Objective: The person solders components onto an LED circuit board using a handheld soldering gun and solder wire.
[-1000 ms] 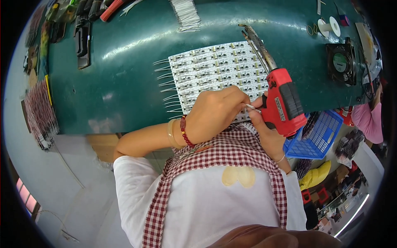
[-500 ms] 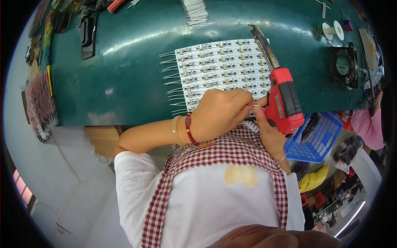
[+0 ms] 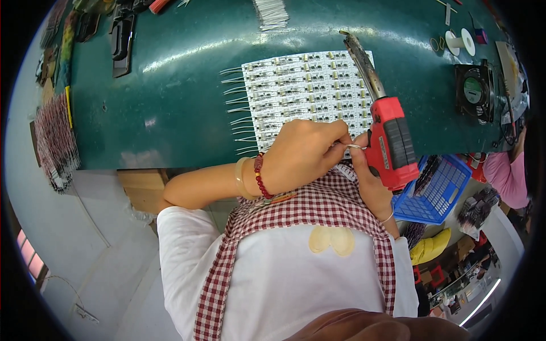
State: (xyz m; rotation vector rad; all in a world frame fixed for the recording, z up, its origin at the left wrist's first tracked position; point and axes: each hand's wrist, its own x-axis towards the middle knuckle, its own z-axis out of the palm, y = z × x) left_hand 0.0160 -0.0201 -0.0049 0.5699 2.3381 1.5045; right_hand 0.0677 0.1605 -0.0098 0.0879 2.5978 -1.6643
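Observation:
Close to the table's front edge, my left hand (image 3: 304, 150) is closed in a pinch on a thin white wire (image 3: 356, 146). The wire runs across to the thumb of my right hand (image 3: 369, 184), whose fingers are partly hidden behind a red and black soldering gun (image 3: 392, 142). My right hand is closed on that gun; its long dark-tipped barrel points up and away over a white panel of small circuit boards (image 3: 307, 85). Rows of small parts cover the panel, and pairs of white wires stick out past its left edge. My left hand covers the panel's near edge.
A bundle of white wires (image 3: 272, 16) lies beyond the panel. Right of it are a white spool (image 3: 460, 42) and a black fan (image 3: 475, 91). A blue basket (image 3: 432, 193) stands below the table's right edge. Bundled wires (image 3: 57, 139) hang at the left; another person's pink sleeve (image 3: 505, 179) shows.
The thumb and fingers of my left hand have shifted slightly on the wire. The soldering gun stays in my right hand, nearly unmoved. The whole view has shifted very slightly.

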